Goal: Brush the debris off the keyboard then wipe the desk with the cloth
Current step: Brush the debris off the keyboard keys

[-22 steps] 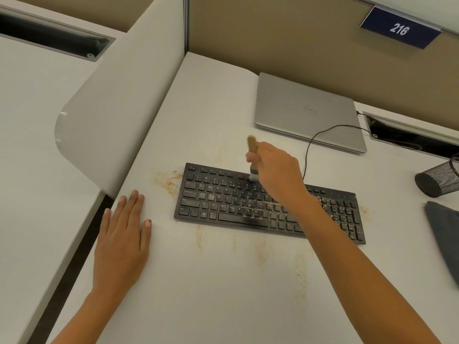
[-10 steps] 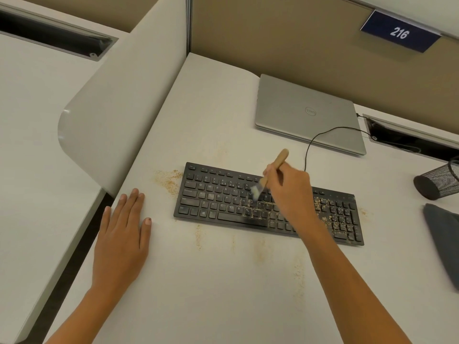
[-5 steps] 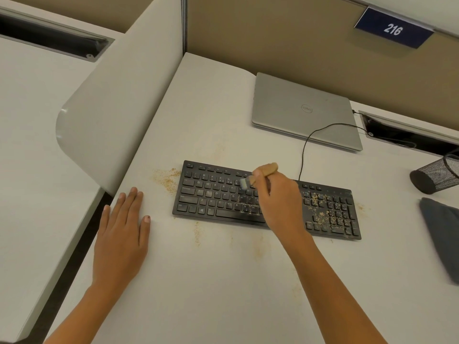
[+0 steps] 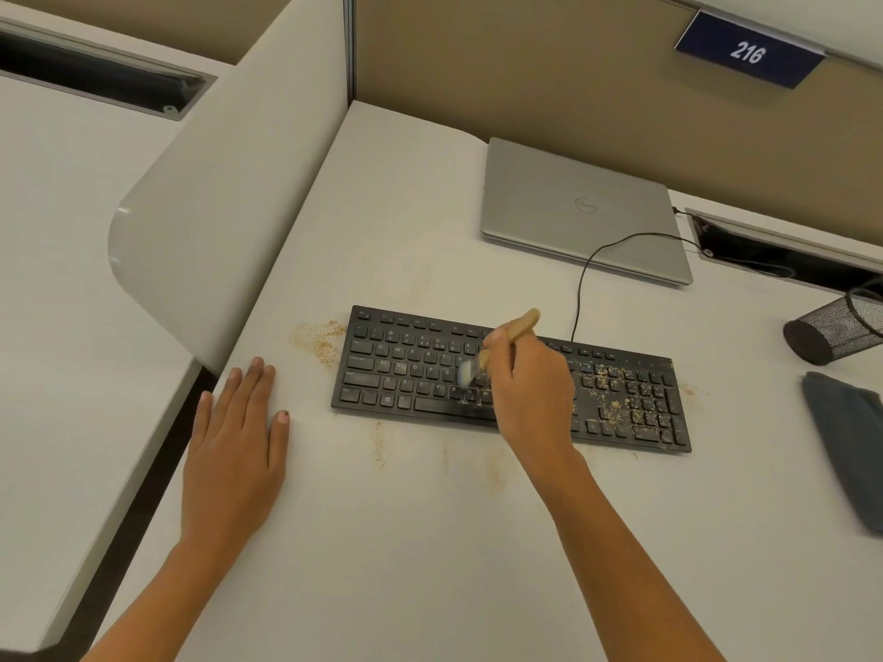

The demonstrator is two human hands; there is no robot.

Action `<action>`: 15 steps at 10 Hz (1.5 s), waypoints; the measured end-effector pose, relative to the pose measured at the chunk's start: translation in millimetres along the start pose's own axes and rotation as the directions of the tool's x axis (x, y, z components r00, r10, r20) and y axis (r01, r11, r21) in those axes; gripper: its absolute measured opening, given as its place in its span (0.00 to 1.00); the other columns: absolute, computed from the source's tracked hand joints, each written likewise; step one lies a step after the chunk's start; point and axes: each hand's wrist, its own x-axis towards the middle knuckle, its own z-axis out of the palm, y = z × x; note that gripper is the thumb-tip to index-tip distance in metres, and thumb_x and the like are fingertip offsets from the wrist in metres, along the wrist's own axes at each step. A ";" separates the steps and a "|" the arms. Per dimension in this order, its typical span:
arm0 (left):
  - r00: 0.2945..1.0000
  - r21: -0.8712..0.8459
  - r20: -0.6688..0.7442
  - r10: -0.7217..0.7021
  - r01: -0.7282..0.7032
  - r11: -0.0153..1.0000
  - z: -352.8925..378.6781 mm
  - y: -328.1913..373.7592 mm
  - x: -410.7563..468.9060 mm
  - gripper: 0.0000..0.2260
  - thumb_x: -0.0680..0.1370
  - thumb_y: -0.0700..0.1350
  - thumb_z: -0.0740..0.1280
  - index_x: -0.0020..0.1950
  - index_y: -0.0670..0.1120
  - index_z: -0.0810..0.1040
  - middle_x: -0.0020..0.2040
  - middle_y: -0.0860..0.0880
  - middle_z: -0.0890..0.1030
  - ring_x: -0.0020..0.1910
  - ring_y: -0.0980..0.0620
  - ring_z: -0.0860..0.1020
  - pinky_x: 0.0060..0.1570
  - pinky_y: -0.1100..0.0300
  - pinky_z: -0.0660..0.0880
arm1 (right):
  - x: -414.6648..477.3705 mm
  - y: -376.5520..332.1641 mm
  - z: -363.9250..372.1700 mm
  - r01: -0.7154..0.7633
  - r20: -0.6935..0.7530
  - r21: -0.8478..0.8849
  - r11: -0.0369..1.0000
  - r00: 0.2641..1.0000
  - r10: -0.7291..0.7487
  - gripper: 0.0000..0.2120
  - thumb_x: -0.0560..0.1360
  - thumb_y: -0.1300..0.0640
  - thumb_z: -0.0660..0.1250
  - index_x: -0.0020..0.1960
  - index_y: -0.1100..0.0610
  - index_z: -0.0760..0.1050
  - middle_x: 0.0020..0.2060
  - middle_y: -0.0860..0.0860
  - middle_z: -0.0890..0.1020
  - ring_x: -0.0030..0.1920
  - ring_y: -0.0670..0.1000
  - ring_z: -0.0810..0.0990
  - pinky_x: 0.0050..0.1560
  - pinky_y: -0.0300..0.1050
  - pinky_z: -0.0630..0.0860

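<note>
We record one left hand (image 4: pixel 234 437), laid flat and palm down on the white tabletop (image 4: pixel 430 542), fingers straight and close together, holding nothing. We record one right hand (image 4: pixel 530 389), fingers curled round the pale wooden handle of a small brush (image 4: pixel 513 332). The handle slants up and away past the knuckles. The bristles, blurred, point down at the left of that hand onto the middle keys of the keyboard (image 4: pixel 406 370). The keyboard, black, lies flat on the tabletop, running from just right of the left hand's fingertips, under the right hand and on past it. We note debris (image 4: pixel 616 403), tan crumbs, thick on the keys to the right of the right hand; the keys to its left show mostly black. A second patch of crumbs (image 4: pixel 317 339) lies on the tabletop just beyond the left hand, against the keyboard's left end, and fainter streaks lie nearer us, between the two wrists. The cloth (image 4: pixel 845 446), dark grey, lies on the tabletop well to the right of the right hand, touching neither hand. Beyond the right hand we list a closed silver laptop (image 4: pixel 573 207) and a thin black cable (image 4: pixel 580 289) rising from the keyboard's far edge. Beyond the cloth, far right, a black mesh pen cup (image 4: pixel 831 329) lies on its side.
</note>
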 end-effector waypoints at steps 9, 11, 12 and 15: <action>1.000 0.002 -0.005 0.000 0.000 1.000 -0.5 -0.1 -0.4 0.26 0.83 0.52 0.48 0.78 0.41 0.62 0.78 0.45 0.63 0.78 0.48 0.57 0.78 0.48 0.49 | 1.8 9.2 -25.7 0.178 0.195 -0.032 0.984 0.966 -0.169 0.10 0.81 0.50 0.59 0.49 0.48 0.79 0.44 0.42 0.82 0.45 0.46 0.77 0.41 0.46 0.72; 1.000 0.008 -0.003 0.002 -0.002 1.000 -0.4 1.0 -0.7 0.26 0.83 0.52 0.48 0.78 0.41 0.61 0.78 0.45 0.63 0.78 0.48 0.57 0.78 0.48 0.49 | -4.0 8.2 -25.6 0.107 0.104 -0.289 0.951 0.991 -0.080 0.16 0.82 0.48 0.55 0.44 0.54 0.76 0.32 0.45 0.76 0.33 0.48 0.73 0.32 0.44 0.63; 1.000 0.006 -0.004 0.000 0.000 1.000 -1.0 0.7 -0.6 0.26 0.83 0.52 0.48 0.78 0.41 0.61 0.78 0.45 0.63 0.78 0.48 0.57 0.78 0.48 0.49 | -4.4 6.8 -22.7 0.057 0.031 -0.107 0.993 0.998 -0.054 0.16 0.83 0.50 0.55 0.44 0.54 0.76 0.29 0.43 0.73 0.30 0.43 0.70 0.30 0.43 0.62; 1.000 0.010 -0.002 0.000 0.000 1.000 -3.0 3.1 0.5 0.27 0.83 0.52 0.48 0.78 0.41 0.62 0.78 0.45 0.63 0.78 0.49 0.57 0.78 0.54 0.44 | -8.8 11.5 -18.0 0.067 0.180 -0.073 0.995 0.982 -0.053 0.12 0.82 0.52 0.57 0.47 0.54 0.77 0.34 0.44 0.77 0.32 0.45 0.73 0.34 0.44 0.65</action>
